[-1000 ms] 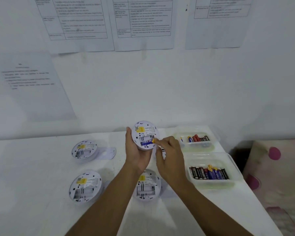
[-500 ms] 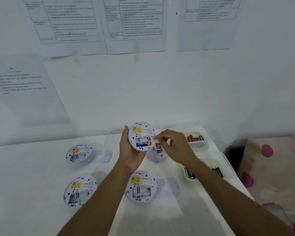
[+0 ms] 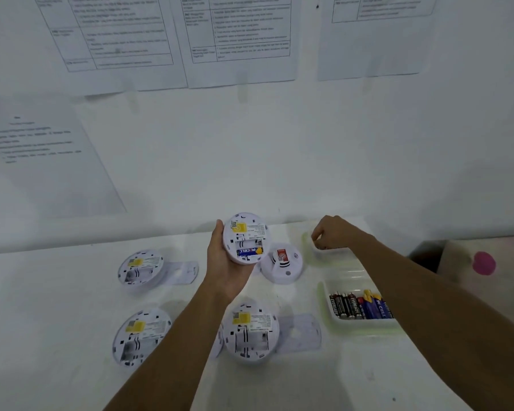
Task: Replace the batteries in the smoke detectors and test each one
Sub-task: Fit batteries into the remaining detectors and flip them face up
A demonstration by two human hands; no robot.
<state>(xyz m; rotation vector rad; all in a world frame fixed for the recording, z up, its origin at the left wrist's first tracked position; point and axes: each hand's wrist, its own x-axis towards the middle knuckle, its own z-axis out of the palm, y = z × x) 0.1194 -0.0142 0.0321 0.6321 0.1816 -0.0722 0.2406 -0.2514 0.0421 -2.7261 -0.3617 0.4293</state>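
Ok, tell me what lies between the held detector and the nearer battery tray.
A face-up smoke detector with a red label, seen in the head view.

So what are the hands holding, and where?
The left hand holds a detector by its rim. The right hand is in the far tray; whether it pinches anything is hidden.

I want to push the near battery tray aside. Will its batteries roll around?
Probably little: the batteries lie packed side by side against the left wall of the tray. Being round, loose ones could roll. Its raised rim should likely keep them in.
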